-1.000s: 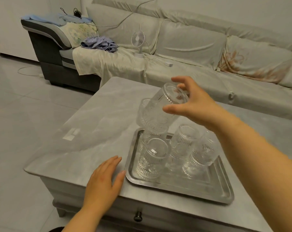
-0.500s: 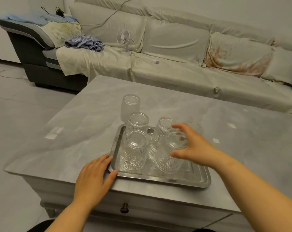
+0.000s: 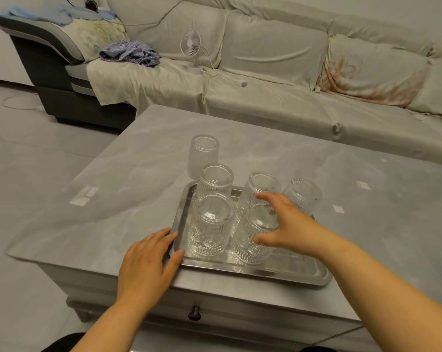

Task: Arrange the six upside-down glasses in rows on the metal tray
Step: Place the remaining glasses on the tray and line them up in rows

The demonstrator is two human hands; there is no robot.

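Note:
A metal tray (image 3: 301,274) lies near the front edge of the grey marble table (image 3: 367,199). Several ribbed glasses stand upside down on it. The back row holds a left glass (image 3: 216,182), a middle glass (image 3: 260,188) and a right glass (image 3: 303,196). The front row has a left glass (image 3: 209,226) and a middle glass (image 3: 253,240), whose top my right hand (image 3: 286,224) grips. One more glass (image 3: 203,154) stands on the table just behind the tray's back left corner. My left hand (image 3: 149,260) rests flat against the tray's left front corner.
A cloth-covered sofa (image 3: 265,92) runs behind the table, with a small white fan (image 3: 190,50) and a blue striped cloth (image 3: 131,53) on it. A drawer knob (image 3: 194,313) shows on the table's front. Grey tiled floor lies to the left.
My right hand brought the glass down from above the tray and set it in the front row's middle place. My left hand slid right to touch the tray's corner.

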